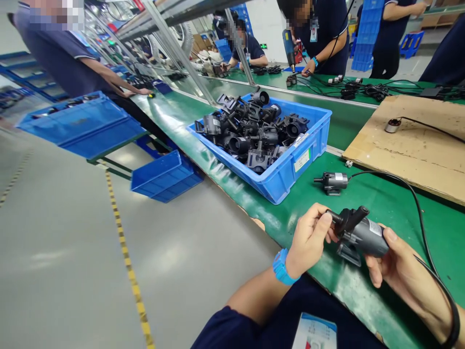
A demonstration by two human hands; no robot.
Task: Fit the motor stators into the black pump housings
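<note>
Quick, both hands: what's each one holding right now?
Left hand: closed, pinching the nozzle end of the small pump.
Right hand: closed, gripping the same pump's body.

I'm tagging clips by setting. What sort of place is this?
Most likely a factory assembly line: a long green workbench, a blue bin heaped with black pump parts, and a co-worker with a power screwdriver. The left hand and right hand hold a small pump.

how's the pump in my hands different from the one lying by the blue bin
The held pump is lifted, gripped by the left hand and right hand; the lying pump rests untouched on the green table. The held pump tilts; the lying pump sits flat. Both have black nozzles.
</note>
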